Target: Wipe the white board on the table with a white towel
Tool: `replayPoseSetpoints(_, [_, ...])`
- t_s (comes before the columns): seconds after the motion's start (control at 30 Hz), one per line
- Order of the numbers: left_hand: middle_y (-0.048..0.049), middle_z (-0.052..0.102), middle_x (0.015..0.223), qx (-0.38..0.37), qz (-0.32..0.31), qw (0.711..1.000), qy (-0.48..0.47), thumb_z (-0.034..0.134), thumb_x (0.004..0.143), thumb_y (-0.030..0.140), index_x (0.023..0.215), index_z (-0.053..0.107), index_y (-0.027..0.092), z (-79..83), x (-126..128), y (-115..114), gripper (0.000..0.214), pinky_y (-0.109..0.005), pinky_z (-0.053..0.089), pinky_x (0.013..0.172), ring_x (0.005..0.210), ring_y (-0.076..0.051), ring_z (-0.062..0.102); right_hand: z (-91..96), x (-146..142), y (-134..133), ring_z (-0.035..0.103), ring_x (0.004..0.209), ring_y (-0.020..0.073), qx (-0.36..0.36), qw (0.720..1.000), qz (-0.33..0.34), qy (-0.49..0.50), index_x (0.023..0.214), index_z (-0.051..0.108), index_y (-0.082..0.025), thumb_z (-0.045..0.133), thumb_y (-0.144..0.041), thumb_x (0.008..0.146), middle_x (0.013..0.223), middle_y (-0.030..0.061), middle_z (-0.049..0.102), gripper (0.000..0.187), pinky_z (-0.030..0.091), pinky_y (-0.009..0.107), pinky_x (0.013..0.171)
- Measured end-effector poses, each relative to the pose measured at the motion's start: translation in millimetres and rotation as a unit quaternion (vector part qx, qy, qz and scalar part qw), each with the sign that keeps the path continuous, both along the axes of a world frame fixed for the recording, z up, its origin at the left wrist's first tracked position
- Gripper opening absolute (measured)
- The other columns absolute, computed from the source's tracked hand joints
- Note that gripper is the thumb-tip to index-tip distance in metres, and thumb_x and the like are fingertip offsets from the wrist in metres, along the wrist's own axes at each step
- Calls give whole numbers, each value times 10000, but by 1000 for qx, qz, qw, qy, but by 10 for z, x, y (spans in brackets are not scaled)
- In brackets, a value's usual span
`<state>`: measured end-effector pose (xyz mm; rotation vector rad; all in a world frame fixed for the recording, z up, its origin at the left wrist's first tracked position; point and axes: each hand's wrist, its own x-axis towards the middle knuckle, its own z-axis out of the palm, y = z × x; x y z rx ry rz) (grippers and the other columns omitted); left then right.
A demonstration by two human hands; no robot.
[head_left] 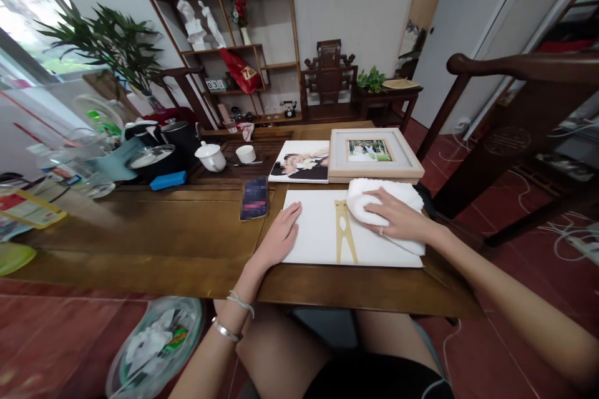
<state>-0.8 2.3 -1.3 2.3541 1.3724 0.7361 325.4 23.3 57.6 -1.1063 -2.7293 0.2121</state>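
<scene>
one hand (397, 217) on white cloth (359, 201)

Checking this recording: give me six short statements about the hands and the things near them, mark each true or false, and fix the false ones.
1. The right hand rests on a white cloth. True.
2. The left hand lies on a white panel. True.
3. A phone lies on the wooden table. True.
4. The left hand grips the phone. False: it touches the white panel, apart from the phone.
5. The white cloth lies left of both hands. False: it is under the right hand, in front of a framed picture.
6. The phone lies on the white panel. False: it is left of it.
</scene>
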Motion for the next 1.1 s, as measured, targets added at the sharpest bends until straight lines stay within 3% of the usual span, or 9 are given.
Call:
replayPoseSetpoints(0.13, [-108,374,1495,-2,6,1000,-1,322,950,236,1405,406,165,0,4,-5,469,-493,204,1181,1406,-226,303,-96,-22,-61,190,1408,356,28,999,20,-30,1170,603,-179,506,-123,753,1438,185,417,432,89,711,1049])
replayPoseSetpoints(0.23, [-114,370,1497,-6,8,1000,5,319,950,235,1406,403,152,8,14,-12,472,-488,200,1184,1407,-227,301,-32,-18,-443,108,1435,319,-9,998,60,-34,1163,612,-204,492,-70,687,1515,125,328,509,71,677,1084])
replayPoseSetpoints(0.4, [-111,377,1493,1,10,1000,6,322,945,227,1406,406,160,2,22,-11,474,-495,207,1180,1403,-231,310,126,44,-972,128,1437,285,-80,993,88,-24,1131,630,-221,499,-41,607,1508,105,348,570,110,587,1136])
replayPoseSetpoints(0.5, [-115,371,1496,0,9,1000,9,316,947,231,1410,399,155,-6,18,-8,476,-501,205,1179,1405,-234,306,111,86,-854,196,1422,283,-79,994,75,-16,1077,640,-188,522,-72,658,1462,152,410,451,140,551,1145])
replayPoseSetpoints(0.6, [-122,365,1499,-3,7,1000,10,308,949,234,1408,397,144,-5,15,-6,476,-505,203,1178,1408,-233,299,9,65,-465,259,1401,296,-37,998,48,10,1042,638,-174,558,-175,751,1397,178,484,301,135,559,1140])
replayPoseSetpoints(0.77, [-115,368,1498,-2,2,1000,4,311,951,240,1407,398,157,4,8,-3,472,-496,204,1180,1408,-224,299,-128,-78,59,237,1408,301,-2,1000,17,24,1158,592,-148,513,-137,756,1331,194,542,410,124,597,1121])
replayPoseSetpoints(0.87, [-107,379,1493,2,5,1000,0,320,951,246,1407,402,175,5,5,-2,468,-498,212,1177,1404,-227,308,-113,-140,-57,218,1413,298,-1,999,30,17,1168,595,-135,485,-77,695,1382,205,491,489,113,599,1122])
replayPoseSetpoints(1.03, [-111,371,1497,2,2,1000,7,312,953,240,1412,395,167,0,9,-9,471,-493,205,1180,1407,-225,301,47,-166,-698,121,1437,284,-42,989,141,2,1064,654,-210,479,-40,585,1500,85,367,537,39,599,1136])
replayPoseSetpoints(1.1, [-114,369,1498,3,4,1000,8,311,954,242,1415,391,164,-4,10,-10,473,-499,202,1179,1407,-229,300,98,-140,-817,118,1439,276,-66,983,172,1,1035,661,-211,470,-36,559,1498,74,374,542,32,587,1144])
